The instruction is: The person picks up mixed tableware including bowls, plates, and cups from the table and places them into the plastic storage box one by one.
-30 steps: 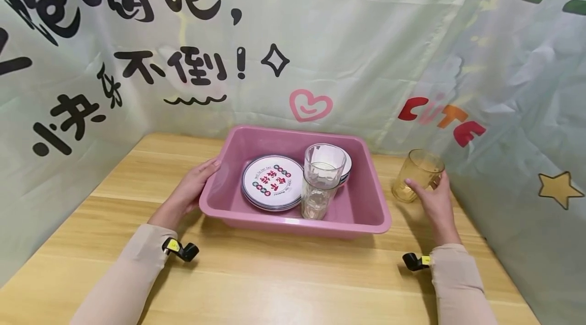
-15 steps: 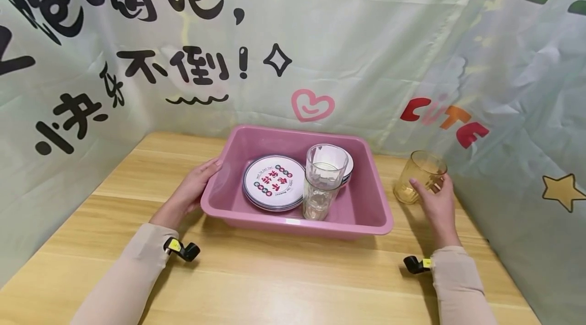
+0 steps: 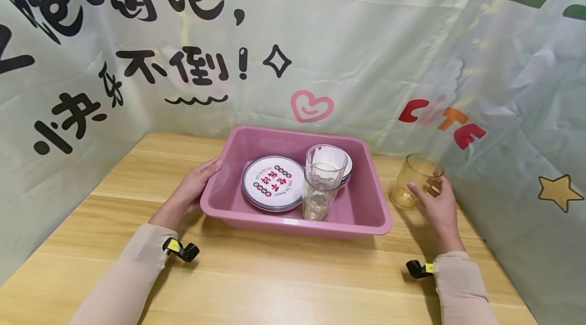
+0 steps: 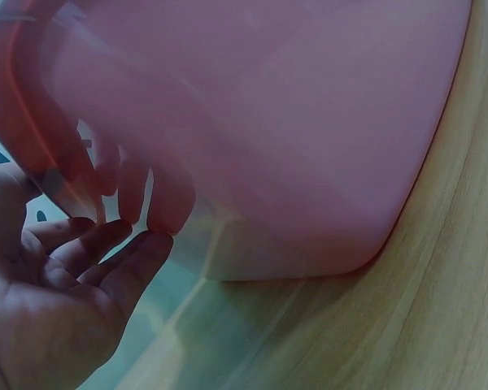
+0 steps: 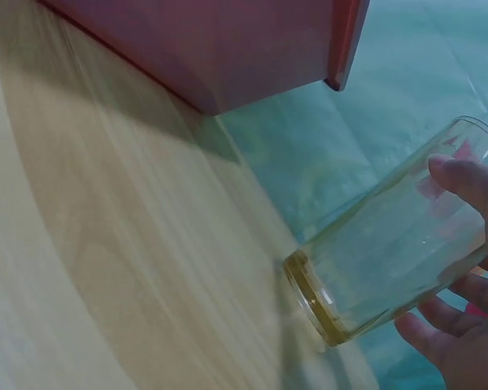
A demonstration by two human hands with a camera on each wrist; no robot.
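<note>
My left hand point(image 3: 194, 187) grips the left rim of a pink plastic basin point(image 3: 366, 182). In the left wrist view its fingers point(image 4: 134, 264) curl under the rim, close against the outer wall. At the right, my right hand point(image 3: 437, 208) holds an amber drinking glass point(image 3: 405, 185) upright, thumb on the near side and fingers round the far right. The right wrist view shows the glass point(image 5: 382, 244) see-through, with a thicker amber base. Inside the basin are a stack of white printed plates point(image 3: 274, 182), stacked clear glasses point(image 3: 322, 182) and white bowls point(image 3: 348, 165) partly hidden behind them.
The basin stands on a light wood table point(image 3: 284, 279) between both arms. A printed pale cloth point(image 3: 366, 35) hangs along the back and sides of the table. The amber glass is near the right-hand cloth, just right of the basin's rim.
The right hand and the amber glass have shifted slightly toward the person. The left hand, the basin and its contents have stayed in place.
</note>
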